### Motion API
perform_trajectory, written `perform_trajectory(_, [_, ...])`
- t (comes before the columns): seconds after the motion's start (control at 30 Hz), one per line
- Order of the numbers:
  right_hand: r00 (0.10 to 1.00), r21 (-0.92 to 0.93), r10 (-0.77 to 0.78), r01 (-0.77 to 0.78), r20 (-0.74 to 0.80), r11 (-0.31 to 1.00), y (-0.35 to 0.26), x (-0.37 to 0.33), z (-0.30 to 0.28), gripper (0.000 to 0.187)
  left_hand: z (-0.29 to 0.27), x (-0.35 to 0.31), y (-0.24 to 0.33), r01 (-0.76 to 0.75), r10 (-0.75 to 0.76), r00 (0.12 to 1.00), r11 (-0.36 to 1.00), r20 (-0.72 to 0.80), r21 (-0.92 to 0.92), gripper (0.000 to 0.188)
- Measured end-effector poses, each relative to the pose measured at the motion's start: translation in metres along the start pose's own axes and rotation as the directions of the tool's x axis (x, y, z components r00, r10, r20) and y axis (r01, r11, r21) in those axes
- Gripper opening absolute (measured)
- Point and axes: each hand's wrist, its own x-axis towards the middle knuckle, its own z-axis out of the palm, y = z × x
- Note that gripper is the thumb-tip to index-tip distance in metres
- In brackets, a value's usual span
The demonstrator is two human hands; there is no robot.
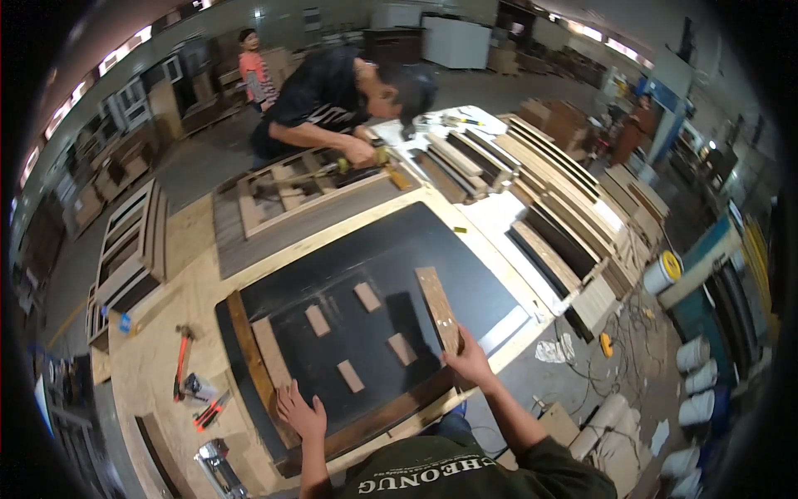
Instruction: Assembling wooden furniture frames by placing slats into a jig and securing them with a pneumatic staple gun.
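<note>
My right hand (468, 359) grips the lower end of a brown wooden board (435, 303), which is raised at a slant over the right part of a black panel (349, 249). My left hand (301, 412) lies with fingers spread on the near end of a similar wooden strip (268, 349), near the panel's left side. Between my hands, several small wooden blocks (350, 376) lie apart on the panel. Darker brown strips run along its left edge (249, 353) and its near edge (391, 413).
Left on the plywood table lie a hammer (181, 358), a red-handled tool (212, 411) and a metal staple gun (218, 467). Across the table a co-worker (324, 108) bends over a wooden frame (291, 191) with a tool. Stacked wood strips (557, 208) stand to the right.
</note>
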Motion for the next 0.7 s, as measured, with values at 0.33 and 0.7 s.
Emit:
perform_trajectory(0.33, [1.0,-0.38,-0.009,0.009,0.001,0.925,0.056,0.149,-0.084,0.082,0.042,-0.075,0.131,0.022,-0.003,0.989,0.992,0.148,-0.126,0.062])
perform_trajectory(0.7, [0.985,-0.48,-0.112,0.163,0.133,0.862,0.103,0.193,-0.121,0.076,0.1,-0.056,0.235,-0.223,0.215,0.97,0.973,0.113,0.061,0.064])
